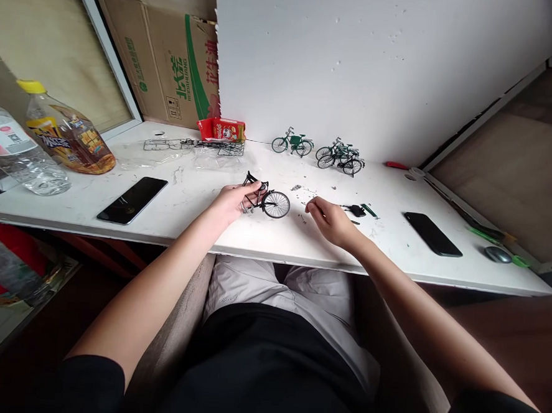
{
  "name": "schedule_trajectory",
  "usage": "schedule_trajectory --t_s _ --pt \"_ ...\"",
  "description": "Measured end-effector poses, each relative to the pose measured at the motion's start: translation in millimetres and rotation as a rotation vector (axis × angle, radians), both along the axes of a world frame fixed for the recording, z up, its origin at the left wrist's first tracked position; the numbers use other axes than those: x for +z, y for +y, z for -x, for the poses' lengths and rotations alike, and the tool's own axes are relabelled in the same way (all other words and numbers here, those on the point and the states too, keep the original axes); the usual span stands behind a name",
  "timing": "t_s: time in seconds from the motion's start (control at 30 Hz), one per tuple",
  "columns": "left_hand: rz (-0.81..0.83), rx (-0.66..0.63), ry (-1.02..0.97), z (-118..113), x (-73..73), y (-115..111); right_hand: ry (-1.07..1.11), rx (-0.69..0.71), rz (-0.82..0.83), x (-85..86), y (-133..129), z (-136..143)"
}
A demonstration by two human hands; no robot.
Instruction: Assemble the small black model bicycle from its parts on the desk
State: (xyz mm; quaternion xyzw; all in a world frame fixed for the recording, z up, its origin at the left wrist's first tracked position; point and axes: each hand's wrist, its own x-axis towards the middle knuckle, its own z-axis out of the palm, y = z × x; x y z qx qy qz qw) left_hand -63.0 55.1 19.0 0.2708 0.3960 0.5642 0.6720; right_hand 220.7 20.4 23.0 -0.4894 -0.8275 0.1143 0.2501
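Black model bicycle (276, 204): frame pinched in our left hand (232, 202), in front of us at the white table (197, 186).
Right hand (329, 220): fingers curled; we cannot tell whether they hold anything.
Loose bits (302, 219): just beside our right hand.
Standing bicycles (297, 142): farther back, near the pale panel (381, 82).

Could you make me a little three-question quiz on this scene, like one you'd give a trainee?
1. Which hand holds the small black bicycle frame?
2. True or false: both phones lie to the left of the hands.
3. What colour is the cap of the brownish bottle? A: blue. B: yellow. C: red.

Key:
1. The left hand.
2. False; one phone lies to the left, another phone to the right.
3. B.
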Motion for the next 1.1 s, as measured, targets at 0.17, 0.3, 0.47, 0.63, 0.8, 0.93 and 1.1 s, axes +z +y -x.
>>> schedule_trajectory --t_s 0.17,0.3,0.47,0.63,0.8,0.93,1.1 --pt "-0.001 -0.011 0.020 -1 2.4 -2 -0.177 -0.010 -0.249 -24.6 11 -11" --pt "0.003 -0.009 0.031 -2 3.2 -3 -0.150 -0.027 -0.322 -19.8 3 -11" --pt "-0.015 -0.034 0.045 -1 0.0 -1 -0.047 0.270 -0.268 -24.0 -65 9" --pt "-0.027 -0.045 0.034 -1 -1.7 -2 -0.263 0.398 0.217 -86.3 -106 23" --pt "-0.036 -0.062 0.035 -1 -1.4 -4 -0.122 0.087 0.651 -134.2 -80 11" --pt "-0.040 -0.060 0.030 -2 -1.9 -4 -0.122 0.065 0.663 -148.3 -74 8" --pt "-0.035 -0.060 0.038 -3 -1.6 -5 -0.150 0.068 0.641 -161.5 -77 16"
